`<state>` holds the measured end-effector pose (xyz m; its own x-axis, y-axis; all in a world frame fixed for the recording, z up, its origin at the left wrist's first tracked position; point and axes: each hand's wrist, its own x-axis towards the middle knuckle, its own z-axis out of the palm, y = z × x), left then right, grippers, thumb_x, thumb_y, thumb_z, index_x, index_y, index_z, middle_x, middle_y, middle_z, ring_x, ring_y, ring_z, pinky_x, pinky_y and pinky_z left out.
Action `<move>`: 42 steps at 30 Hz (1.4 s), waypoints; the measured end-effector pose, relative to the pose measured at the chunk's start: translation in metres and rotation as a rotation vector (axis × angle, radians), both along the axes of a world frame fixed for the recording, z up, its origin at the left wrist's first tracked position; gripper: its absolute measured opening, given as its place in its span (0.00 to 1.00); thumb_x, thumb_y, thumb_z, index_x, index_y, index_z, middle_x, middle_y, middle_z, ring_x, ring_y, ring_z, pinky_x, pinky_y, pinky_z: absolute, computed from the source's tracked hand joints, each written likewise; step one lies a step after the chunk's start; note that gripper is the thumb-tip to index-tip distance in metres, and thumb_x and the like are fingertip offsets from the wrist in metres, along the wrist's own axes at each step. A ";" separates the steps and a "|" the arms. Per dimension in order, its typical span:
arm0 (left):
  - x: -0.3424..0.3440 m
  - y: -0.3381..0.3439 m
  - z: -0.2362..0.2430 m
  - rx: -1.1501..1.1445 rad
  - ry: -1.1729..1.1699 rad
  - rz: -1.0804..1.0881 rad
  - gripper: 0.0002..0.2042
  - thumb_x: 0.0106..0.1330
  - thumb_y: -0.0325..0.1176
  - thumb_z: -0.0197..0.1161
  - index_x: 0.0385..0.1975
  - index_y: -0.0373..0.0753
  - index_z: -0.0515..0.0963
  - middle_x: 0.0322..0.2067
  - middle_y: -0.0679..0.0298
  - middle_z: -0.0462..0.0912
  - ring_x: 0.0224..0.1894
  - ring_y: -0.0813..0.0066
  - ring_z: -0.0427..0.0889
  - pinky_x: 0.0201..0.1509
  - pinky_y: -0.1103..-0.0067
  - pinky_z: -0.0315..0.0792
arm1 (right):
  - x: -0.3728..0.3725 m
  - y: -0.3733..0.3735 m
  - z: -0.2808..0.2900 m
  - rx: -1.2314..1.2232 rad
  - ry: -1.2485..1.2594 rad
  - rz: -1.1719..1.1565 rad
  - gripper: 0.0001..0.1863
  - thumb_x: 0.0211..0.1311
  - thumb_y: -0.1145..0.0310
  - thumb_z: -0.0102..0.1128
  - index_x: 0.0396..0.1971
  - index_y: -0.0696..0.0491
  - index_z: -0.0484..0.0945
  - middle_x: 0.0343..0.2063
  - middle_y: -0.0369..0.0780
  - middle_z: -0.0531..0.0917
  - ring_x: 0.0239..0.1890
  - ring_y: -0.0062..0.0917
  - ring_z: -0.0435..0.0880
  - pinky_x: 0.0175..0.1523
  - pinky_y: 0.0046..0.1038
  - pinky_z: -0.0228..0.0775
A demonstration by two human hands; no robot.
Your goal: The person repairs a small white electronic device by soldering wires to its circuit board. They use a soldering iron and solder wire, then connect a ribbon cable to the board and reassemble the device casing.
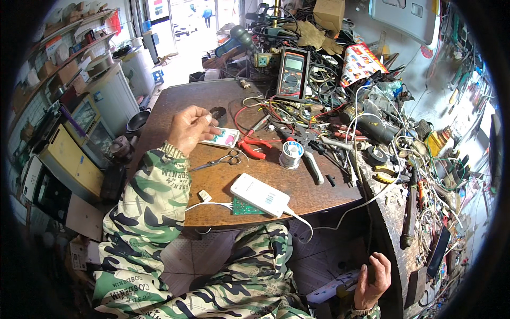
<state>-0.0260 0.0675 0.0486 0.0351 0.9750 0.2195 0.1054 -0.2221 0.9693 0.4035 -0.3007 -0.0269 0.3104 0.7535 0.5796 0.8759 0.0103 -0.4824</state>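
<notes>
My left hand (194, 127) is closed in a pinch, on something too small to make out, over a white tray (229, 139) with coloured small items and beside a dark round container (219, 112). Scissors (229, 158) and red-handled pliers (255, 151) lie nearby, with a solder spool (291, 156) to their right. At the front edge, a white rectangular device (260, 194) with a cable rests partly over a green circuit board (241, 207). My right hand (374, 279) is low at the right, below tabletop level, fingers loosely curled and apart from the thumb, with nothing visible in it.
A multimeter (292, 72), tangled cables (329, 69) and tools crowd the back and right of the wooden table (170, 101). A cluttered side bench (404, 212) runs along the right. Shelves (64, 53) and cabinets line the left. A distant person (207, 16) is outside the doorway.
</notes>
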 end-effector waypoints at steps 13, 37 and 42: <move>-0.044 0.020 0.009 0.192 -0.170 -0.258 0.13 0.82 0.39 0.61 0.59 0.41 0.76 0.36 0.70 0.78 0.37 0.82 0.78 0.41 0.81 0.75 | 0.011 -0.014 0.042 0.055 0.003 -0.023 0.16 0.57 0.79 0.77 0.46 0.57 0.88 0.47 0.48 0.88 0.47 0.40 0.91 0.53 0.34 0.85; 0.057 -0.080 0.028 0.203 0.384 -0.751 0.09 0.72 0.32 0.73 0.42 0.32 0.89 0.34 0.61 0.90 0.38 0.78 0.86 0.43 0.76 0.78 | -0.150 0.194 0.079 0.159 -0.269 0.648 0.08 0.60 0.74 0.66 0.39 0.51 0.80 0.27 0.40 0.79 0.30 0.38 0.85 0.33 0.41 0.77; 0.046 -0.077 0.026 0.267 0.407 -0.660 0.08 0.68 0.31 0.76 0.40 0.33 0.90 0.31 0.63 0.88 0.34 0.78 0.84 0.40 0.76 0.76 | -0.145 0.198 0.087 0.113 -0.329 0.678 0.06 0.58 0.77 0.66 0.36 0.53 0.82 0.27 0.41 0.81 0.30 0.40 0.86 0.34 0.41 0.78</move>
